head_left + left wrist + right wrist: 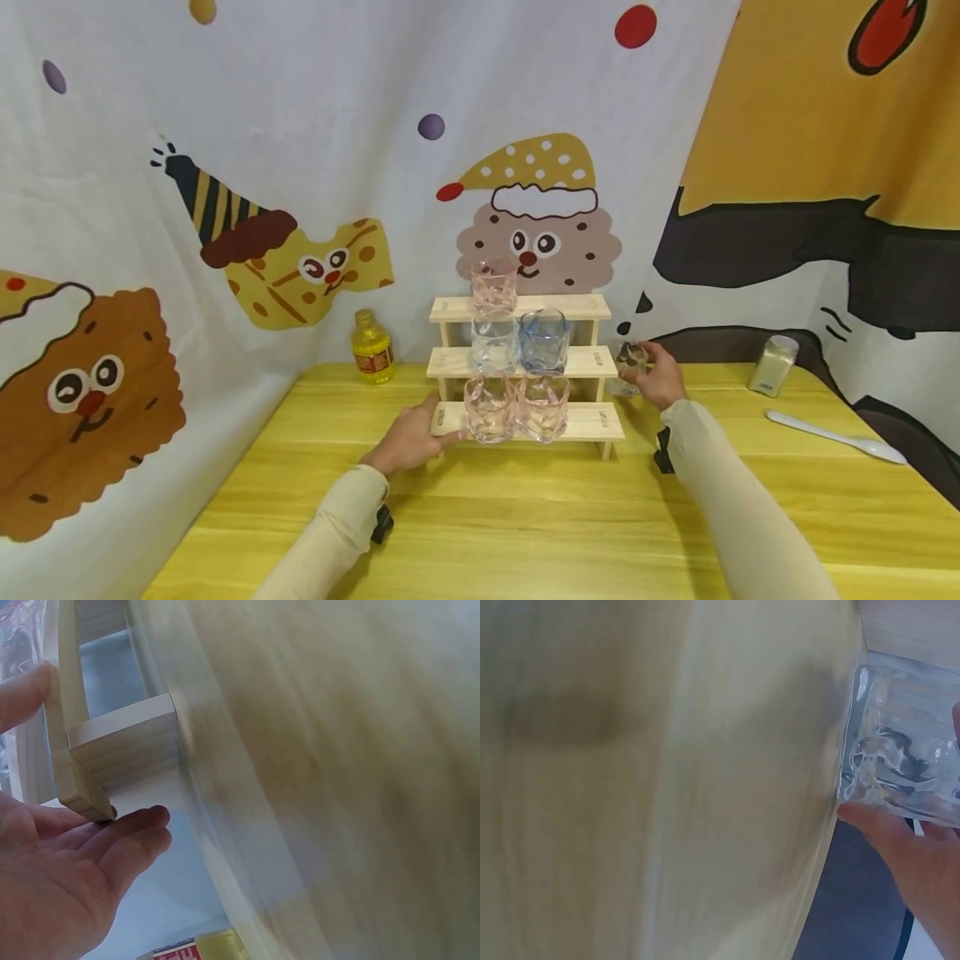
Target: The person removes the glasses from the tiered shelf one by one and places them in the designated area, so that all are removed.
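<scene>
In the head view, a three-step wooden stand (450, 417) bears glass tumblers. My left hand (411, 435) grips the left end of its lowest step, thumb over the board (66, 742) and fingers beneath it in the left wrist view. My right hand (660, 377) holds a clear glass (900, 742) low beside the stand's right side, thumb along it near the tabletop. Two pink glasses (490, 408) stand on the lowest step. A clear glass (495, 343) and a blue glass (544, 342) share the middle step, and a pink glass (494, 285) tops the stand.
Left of the stand, a bottle of yellow liquid (372, 348) stands at the back of the wood-grain table (525, 517). A lidded jar (774, 367) and a white spoon (836, 435) are at the right. A printed cloth (337, 100) hangs behind the table.
</scene>
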`<state>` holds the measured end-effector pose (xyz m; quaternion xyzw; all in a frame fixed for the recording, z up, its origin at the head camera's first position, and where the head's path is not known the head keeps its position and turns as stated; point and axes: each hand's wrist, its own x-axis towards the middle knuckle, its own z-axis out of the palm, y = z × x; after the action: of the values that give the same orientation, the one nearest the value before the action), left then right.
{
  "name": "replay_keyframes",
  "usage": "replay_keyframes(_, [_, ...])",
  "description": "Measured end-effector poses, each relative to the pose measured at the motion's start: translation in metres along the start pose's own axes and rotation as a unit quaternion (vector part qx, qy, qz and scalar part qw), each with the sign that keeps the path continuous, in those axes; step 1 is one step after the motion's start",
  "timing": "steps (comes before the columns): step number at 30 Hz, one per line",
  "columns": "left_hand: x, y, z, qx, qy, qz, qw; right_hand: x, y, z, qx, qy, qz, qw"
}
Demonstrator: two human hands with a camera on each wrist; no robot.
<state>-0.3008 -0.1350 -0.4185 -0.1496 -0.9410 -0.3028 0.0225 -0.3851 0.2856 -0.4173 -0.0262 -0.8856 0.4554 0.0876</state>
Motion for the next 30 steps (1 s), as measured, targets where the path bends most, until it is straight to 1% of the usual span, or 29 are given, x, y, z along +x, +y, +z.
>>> replay_keyframes(5, [-0.001,0.001,0.001,-0.007,-0.001,0.000,1.0000,-0.002,-0.001,0.000,-0.010,0.001,0.003,0.9999])
replay_keyframes(7, [0.000,0.001,0.001,-0.008,0.001,0.000,1.0000,-0.003,-0.002,-0.002,-0.021,-0.007,0.000,0.9998])
replay_keyframes(9, [0.000,0.001,0.000,-0.009,0.000,0.000,1.0000,-0.003,-0.005,-0.006,-0.042,-0.025,-0.001,0.9988])
replay_keyframes(11, [-0.001,0.002,-0.001,-0.007,-0.003,-0.004,1.0000,-0.004,-0.009,-0.013,-0.072,-0.046,0.001,0.9963])
replay_keyframes(14, [-0.002,0.003,-0.001,0.000,-0.009,-0.004,1.0000,-0.008,-0.020,-0.028,-0.116,-0.069,0.005,0.9908])
replay_keyframes(17, [-0.001,0.004,-0.001,-0.003,-0.016,-0.007,0.9998,-0.013,-0.040,-0.045,-0.145,-0.071,-0.002,0.9868])
replay_keyframes(20, [0.000,0.003,-0.002,-0.011,-0.020,-0.010,0.9997,-0.019,-0.062,-0.058,-0.155,-0.063,-0.027,0.9855])
replay_keyframes(23, [0.001,0.002,-0.003,-0.009,-0.023,-0.018,0.9995,-0.023,-0.081,-0.064,-0.159,-0.053,-0.066,0.9837])
replay_keyframes(26, [0.000,0.003,-0.004,-0.006,-0.026,-0.024,0.9994,-0.026,-0.098,-0.063,-0.160,-0.035,-0.112,0.9801])
replay_keyframes(28, [0.000,0.003,-0.004,-0.006,-0.026,-0.025,0.9993,-0.028,-0.108,-0.059,-0.164,-0.020,-0.144,0.9757])
replay_keyframes(30, [-0.001,0.004,-0.004,-0.005,-0.025,-0.024,0.9994,-0.028,-0.117,-0.055,-0.173,-0.006,-0.175,0.9692])
